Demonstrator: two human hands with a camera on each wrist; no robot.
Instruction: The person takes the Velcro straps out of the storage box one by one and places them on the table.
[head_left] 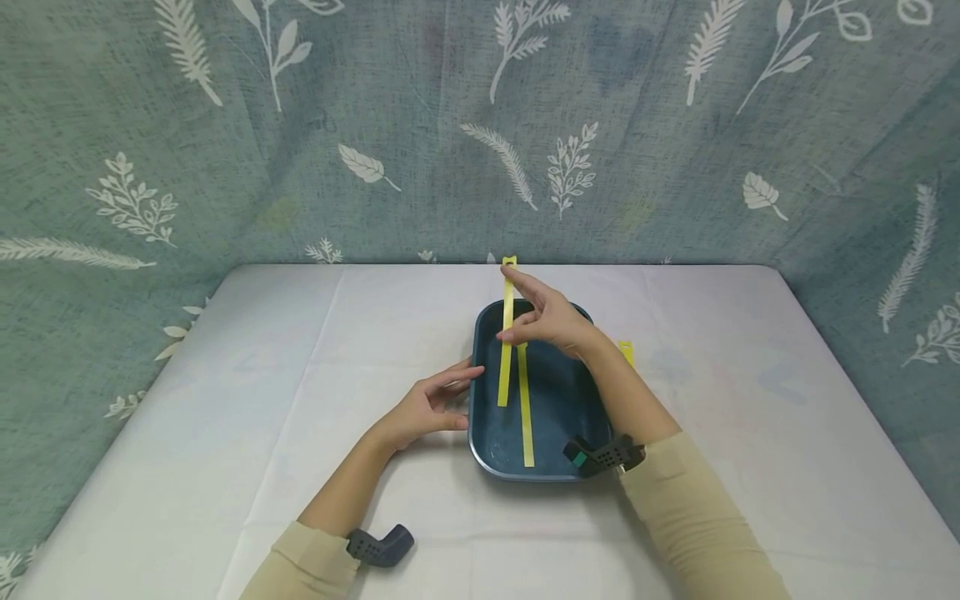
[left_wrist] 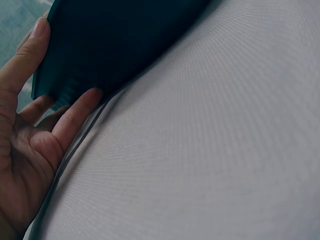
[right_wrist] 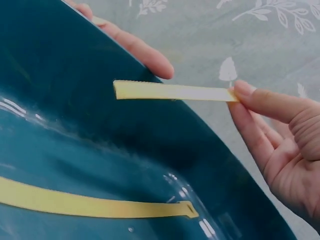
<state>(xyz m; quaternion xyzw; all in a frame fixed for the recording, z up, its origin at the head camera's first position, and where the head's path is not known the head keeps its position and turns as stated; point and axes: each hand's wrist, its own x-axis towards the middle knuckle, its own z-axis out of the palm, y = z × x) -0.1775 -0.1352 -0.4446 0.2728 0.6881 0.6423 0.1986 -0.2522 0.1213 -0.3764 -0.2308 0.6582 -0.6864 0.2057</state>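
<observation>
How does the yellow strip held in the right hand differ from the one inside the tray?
The held strip is pinched in the right hand; the lower strip rests in the tray, ungripped. In the head view, the held strip extends past the tray's far rim, while the lower strip stays within its outline. Both are yellow and narrow.
</observation>
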